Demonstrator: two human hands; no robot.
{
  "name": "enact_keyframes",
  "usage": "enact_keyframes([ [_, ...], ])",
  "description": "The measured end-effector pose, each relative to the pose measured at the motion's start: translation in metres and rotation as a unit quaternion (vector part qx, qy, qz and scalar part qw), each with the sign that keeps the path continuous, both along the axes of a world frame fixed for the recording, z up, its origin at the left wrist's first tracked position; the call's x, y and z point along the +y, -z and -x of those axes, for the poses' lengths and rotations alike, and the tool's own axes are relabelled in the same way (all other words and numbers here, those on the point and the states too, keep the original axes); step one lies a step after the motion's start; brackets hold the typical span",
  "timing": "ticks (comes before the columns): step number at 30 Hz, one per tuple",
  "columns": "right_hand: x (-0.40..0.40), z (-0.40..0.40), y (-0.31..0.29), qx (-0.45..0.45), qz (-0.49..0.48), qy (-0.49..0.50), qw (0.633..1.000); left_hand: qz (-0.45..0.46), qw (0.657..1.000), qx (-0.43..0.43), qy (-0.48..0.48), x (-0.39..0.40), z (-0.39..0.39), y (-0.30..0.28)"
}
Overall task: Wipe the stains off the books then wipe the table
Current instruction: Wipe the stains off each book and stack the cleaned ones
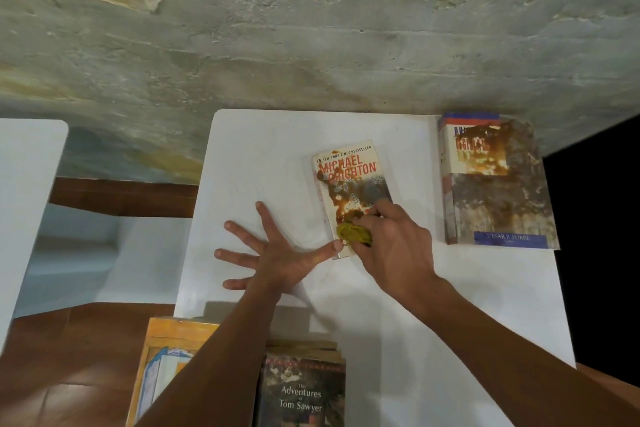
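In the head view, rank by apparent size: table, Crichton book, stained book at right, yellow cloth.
1. table
2. stained book at right
3. Crichton book, partly covered by the right hand
4. yellow cloth, mostly hidden in that hand

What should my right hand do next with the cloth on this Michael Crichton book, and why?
Probably stroke the yellow cloth up the cover toward the title. Your right hand grips it at the near end of the Michael Crichton book, and the brown stain still runs up the middle. Your left hand lies flat, thumb against the book's near corner, bracing it.
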State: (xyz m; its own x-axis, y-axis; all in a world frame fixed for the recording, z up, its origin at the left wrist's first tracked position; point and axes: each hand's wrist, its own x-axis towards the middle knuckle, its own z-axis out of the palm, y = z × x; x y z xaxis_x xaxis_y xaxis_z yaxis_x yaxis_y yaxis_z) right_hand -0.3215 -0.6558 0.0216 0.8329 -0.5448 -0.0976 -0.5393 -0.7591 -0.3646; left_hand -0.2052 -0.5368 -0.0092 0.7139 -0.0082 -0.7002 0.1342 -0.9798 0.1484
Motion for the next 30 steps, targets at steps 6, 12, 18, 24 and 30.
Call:
enact_keyframes([
  [6,0.008,0.007,-0.004,0.020,0.030,0.008,0.999,0.047,0.998,0.010,0.042,0.009,-0.002,0.002],
  [12,0.016,0.003,-0.008,0.045,0.013,0.029,0.998,0.055,0.998,0.016,0.042,0.009,-0.003,0.000],
  [18,0.012,-0.016,-0.006,0.048,0.003,0.033,0.998,0.015,1.000,0.023,0.004,0.004,-0.002,-0.003],
  [24,0.016,-0.002,-0.005,0.042,0.010,0.040,0.998,0.004,0.999,0.039,0.010,0.005,-0.003,-0.003],
  [30,0.022,-0.003,-0.006,0.045,0.001,0.054,0.998,0.005,1.000,0.022,0.009,0.004,-0.002,-0.001],
])
